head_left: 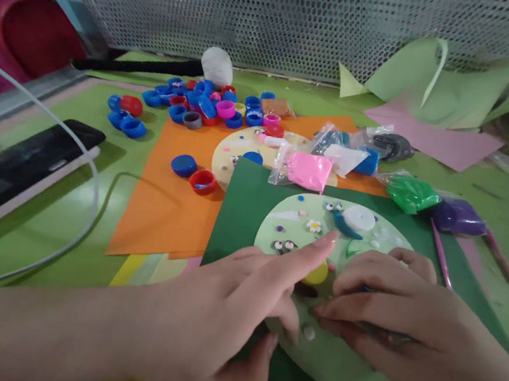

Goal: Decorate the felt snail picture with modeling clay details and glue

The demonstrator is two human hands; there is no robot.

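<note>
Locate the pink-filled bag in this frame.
In the head view, the pink-filled bag lies right of centre, partly over the dark green sheet, beyond the pale green disc and left of the green-filled bag.

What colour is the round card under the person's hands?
The round card is pale green, seen best in the head view.

Light-green oval partly hidden under hands, forearms cropped; white cable cut off

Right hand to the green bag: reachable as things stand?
Probably yes. The green bag lies beyond the right hand, with only the flat pale disc and dark green sheet seeming to lie between. The purple bag sits beside it, but the near side looks free.
</note>
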